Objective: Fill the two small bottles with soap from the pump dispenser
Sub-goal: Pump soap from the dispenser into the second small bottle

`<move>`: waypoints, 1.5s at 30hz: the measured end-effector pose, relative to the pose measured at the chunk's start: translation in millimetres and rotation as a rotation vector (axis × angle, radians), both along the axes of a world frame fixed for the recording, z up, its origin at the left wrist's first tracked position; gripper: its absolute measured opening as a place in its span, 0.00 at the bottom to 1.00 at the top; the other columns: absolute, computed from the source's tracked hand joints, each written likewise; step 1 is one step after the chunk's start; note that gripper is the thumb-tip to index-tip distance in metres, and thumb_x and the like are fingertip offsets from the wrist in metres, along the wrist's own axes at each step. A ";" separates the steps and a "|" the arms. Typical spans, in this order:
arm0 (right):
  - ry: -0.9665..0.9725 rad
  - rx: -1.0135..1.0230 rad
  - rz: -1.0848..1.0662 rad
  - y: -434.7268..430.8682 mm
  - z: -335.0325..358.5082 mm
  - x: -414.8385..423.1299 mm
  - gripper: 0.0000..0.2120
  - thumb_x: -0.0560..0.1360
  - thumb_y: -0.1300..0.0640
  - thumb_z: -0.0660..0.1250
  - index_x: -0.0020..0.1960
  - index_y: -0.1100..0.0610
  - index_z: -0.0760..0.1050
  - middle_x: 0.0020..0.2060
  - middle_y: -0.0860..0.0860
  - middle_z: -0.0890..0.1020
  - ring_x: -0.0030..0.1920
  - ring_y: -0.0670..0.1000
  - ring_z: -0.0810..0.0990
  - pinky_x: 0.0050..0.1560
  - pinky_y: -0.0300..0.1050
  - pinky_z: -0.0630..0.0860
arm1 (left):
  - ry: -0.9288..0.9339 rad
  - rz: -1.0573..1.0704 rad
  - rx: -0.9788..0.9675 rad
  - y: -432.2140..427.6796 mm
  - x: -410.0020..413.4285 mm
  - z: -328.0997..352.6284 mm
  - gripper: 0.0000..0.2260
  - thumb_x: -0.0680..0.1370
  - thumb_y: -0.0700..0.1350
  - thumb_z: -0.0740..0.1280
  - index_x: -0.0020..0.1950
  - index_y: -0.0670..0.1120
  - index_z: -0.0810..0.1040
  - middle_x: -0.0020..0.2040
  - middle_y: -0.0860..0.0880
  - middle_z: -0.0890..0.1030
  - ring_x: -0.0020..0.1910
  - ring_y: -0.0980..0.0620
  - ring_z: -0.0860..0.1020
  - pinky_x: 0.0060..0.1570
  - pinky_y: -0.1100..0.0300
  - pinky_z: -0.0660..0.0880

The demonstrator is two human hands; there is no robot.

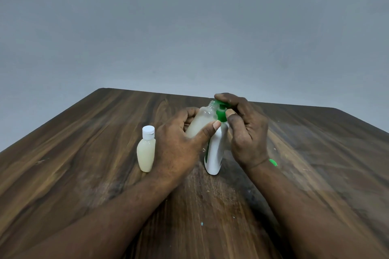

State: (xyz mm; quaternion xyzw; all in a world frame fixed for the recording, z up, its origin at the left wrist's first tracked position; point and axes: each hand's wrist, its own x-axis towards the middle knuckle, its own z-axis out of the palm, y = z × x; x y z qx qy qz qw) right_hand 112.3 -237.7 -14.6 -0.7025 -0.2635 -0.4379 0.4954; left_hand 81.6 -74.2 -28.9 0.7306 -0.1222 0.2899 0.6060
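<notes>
Over the wooden table (105, 153), the uncapped small bottle (200, 121) is gripped by the left hand (179, 143) at the pump dispenser (215, 153); the pump head (221, 114), pinched by the right hand (246, 130), probably needs pressing.

The left hand (179, 143) hid the lower half of the open bottle (202, 120), so its base was not seen. Fingers of the right hand (246, 132) covered most of the pump (221, 114); the nozzle tip and any soap flow were hidden. The left hand also masked the capped bottle (145, 153) along its right edge. A green piece (273, 162) showed only partly behind the right wrist, too little to name. Both forearms ran off the bottom edge, and the table (84, 153) was cut off left, right and below. Specks (202, 223) on it were too small to tell.
</notes>
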 end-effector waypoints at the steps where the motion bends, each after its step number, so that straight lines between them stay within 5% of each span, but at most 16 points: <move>1: -0.001 -0.003 0.007 -1.6 0.7 -0.8 0.20 0.78 0.58 0.59 0.63 0.61 0.84 0.58 0.50 0.87 0.61 0.50 0.85 0.59 0.50 0.82 | -0.005 0.003 0.003 0.0 -0.3 0.5 0.25 0.71 0.70 0.74 0.61 0.57 0.81 0.52 0.57 0.85 0.48 0.54 0.86 0.44 0.48 0.86; 20: -0.029 0.019 -0.033 -1.8 1.5 0.8 0.19 0.77 0.64 0.59 0.61 0.61 0.86 0.55 0.50 0.88 0.58 0.48 0.86 0.57 0.52 0.83 | 0.002 -0.020 -0.003 -0.1 3.0 -2.1 0.26 0.71 0.71 0.74 0.63 0.57 0.81 0.54 0.57 0.86 0.51 0.55 0.85 0.46 0.48 0.86; 26: -0.051 0.015 0.010 -0.7 7.5 -0.3 0.22 0.78 0.57 0.58 0.63 0.62 0.84 0.56 0.51 0.88 0.58 0.50 0.86 0.57 0.49 0.82 | 0.000 -0.037 -0.062 -0.5 3.0 3.9 0.20 0.72 0.66 0.76 0.59 0.58 0.82 0.51 0.59 0.86 0.49 0.55 0.86 0.45 0.47 0.86; 45: -0.060 0.019 0.020 -3.8 6.8 1.9 0.23 0.77 0.58 0.57 0.63 0.63 0.84 0.58 0.53 0.88 0.61 0.51 0.85 0.61 0.51 0.82 | 0.002 -0.038 -0.060 -0.6 4.0 4.0 0.24 0.71 0.69 0.75 0.60 0.58 0.82 0.53 0.58 0.86 0.50 0.54 0.86 0.46 0.47 0.86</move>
